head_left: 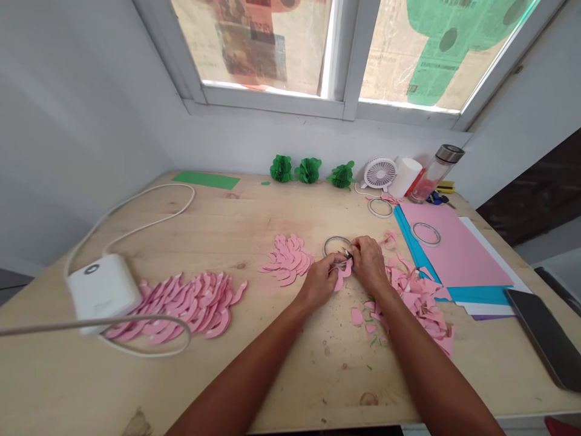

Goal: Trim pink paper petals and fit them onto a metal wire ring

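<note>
My left hand (321, 280) is closed on a pink paper piece (344, 275) near the middle of the table. Close against it, my right hand (368, 261) has its fingers pressed together around a small dark metal tool, whose shape is mostly hidden by the fingers. A roll of tape (333, 238) lies just behind both hands. To the left of my hands sits a small pile of curved pink cutouts (288, 259). Pink paper scraps (420, 297) are heaped beside my right forearm.
A larger pile of pink strips (190, 306) lies left, beside a white power bank (104, 287) with a cable. Green paper balls (309, 171), a fan (380, 174) and a bottle (436, 174) stand behind. Coloured sheets (467, 254) and a phone (544, 333) are right.
</note>
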Available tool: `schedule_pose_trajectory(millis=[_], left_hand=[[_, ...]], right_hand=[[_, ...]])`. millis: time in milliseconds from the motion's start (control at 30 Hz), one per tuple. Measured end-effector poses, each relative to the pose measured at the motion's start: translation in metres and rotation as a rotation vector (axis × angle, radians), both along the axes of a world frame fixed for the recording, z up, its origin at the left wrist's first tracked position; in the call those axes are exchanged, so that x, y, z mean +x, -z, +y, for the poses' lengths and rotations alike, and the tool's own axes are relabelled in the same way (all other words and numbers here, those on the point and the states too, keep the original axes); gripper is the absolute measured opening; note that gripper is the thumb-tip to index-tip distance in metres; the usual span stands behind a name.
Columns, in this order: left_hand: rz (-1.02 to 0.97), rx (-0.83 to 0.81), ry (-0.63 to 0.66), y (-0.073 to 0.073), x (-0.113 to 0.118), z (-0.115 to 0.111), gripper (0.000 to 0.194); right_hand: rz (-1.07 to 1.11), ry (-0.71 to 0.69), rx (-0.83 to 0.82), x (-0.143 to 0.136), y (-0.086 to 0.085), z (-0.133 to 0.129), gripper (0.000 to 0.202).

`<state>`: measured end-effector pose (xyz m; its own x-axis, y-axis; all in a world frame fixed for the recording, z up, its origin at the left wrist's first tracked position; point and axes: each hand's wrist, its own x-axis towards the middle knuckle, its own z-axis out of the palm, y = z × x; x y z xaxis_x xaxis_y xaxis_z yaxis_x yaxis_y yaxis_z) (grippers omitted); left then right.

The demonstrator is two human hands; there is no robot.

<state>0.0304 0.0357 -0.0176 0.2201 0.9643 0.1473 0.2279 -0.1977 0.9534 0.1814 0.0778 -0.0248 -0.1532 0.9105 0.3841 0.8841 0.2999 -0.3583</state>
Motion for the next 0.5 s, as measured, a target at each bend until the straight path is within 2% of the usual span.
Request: schedule_pose_trajectory(millis=[200, 500], left_hand=[[-0.012, -0.002, -0.002, 0.0007, -0.0003, 0.0000, 0.036], [-0.026, -0.002, -0.003, 0.0017, 0.0002, 0.0005, 0.037]], right_hand=[[-0.053, -0.096, -0.040, 0.0034, -0.0007, -0.0004, 0.014], [-0.091, -0.120, -0.032, 0.0067, 0.0008, 0.0005, 0.012]])
